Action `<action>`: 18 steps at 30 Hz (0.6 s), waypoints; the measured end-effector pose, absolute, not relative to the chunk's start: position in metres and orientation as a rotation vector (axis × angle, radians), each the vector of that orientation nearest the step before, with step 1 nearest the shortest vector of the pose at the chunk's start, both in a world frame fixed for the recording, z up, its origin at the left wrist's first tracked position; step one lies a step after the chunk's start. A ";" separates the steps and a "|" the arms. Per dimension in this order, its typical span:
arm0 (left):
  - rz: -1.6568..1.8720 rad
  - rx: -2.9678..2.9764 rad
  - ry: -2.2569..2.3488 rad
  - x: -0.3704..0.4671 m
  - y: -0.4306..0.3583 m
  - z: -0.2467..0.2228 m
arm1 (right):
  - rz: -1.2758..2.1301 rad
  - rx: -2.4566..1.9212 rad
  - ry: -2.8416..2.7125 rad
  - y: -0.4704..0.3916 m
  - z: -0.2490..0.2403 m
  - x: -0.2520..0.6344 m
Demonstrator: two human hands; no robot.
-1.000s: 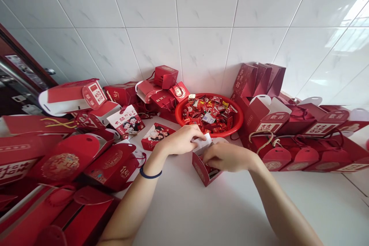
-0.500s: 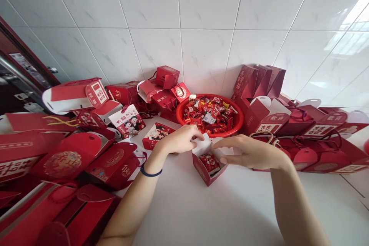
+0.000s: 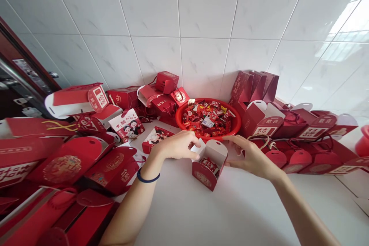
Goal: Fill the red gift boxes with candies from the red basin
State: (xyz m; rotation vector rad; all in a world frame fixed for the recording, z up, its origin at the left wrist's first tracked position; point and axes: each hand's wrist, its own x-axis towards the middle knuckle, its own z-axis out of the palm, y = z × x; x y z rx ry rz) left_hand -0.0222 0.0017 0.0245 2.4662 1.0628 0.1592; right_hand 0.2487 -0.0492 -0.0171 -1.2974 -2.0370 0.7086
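Note:
A small red candy box (image 3: 205, 177) with a white inside stands on the white table in front of me, its top open and its flaps raised. Red-wrapped candies (image 3: 209, 164) lie inside it. My left hand (image 3: 179, 145) is curled at the box's left side, thumb and fingers about the white flap there. My right hand (image 3: 253, 155) is at the box's right side with fingers apart, the thumb tip close to the wall; whether it touches I cannot tell. Just behind the box is a red plastic basin (image 3: 236, 127) full of wrapped candies.
Many red gift boxes (image 3: 65, 161) crowd the left side, and more red boxes (image 3: 262, 121) line the right. A flat printed box (image 3: 155, 137) lies beyond my left wrist. White wall tiles (image 3: 204, 61) rise behind the table.
The box's flaps have come upright and its inside now shows more. My right hand has drawn back to the right from over the box; my left stays at the left flap.

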 end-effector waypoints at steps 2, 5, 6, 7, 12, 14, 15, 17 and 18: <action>0.146 2.471 1.043 -0.021 0.001 0.024 | 0.691 -1.319 -1.921 -0.049 -0.036 0.247; 0.129 2.436 0.995 -0.018 0.000 0.023 | 0.710 -1.322 -1.773 -0.048 -0.061 0.242; 0.130 2.415 0.955 -0.017 -0.001 0.023 | 0.722 -1.310 -1.744 -0.047 -0.066 0.239; 0.137 2.390 0.907 -0.016 -0.001 0.022 | 0.735 -1.297 -1.723 -0.047 -0.071 0.236; 0.079 2.278 0.778 -0.015 -0.001 0.023 | 0.740 -1.255 -1.658 -0.050 -0.083 0.228; -0.010 2.289 0.752 -0.015 0.000 0.023 | 0.727 -1.226 -1.639 -0.052 -0.087 0.226; -0.044 2.301 0.748 -0.013 0.000 0.023 | 0.718 -1.208 -1.634 -0.053 -0.088 0.226; -0.068 2.315 0.796 -0.010 0.002 0.021 | 0.700 -1.168 -1.649 -0.054 -0.090 0.224; -0.056 2.317 0.846 -0.008 0.002 0.019 | 0.690 -1.150 -1.661 -0.054 -0.091 0.223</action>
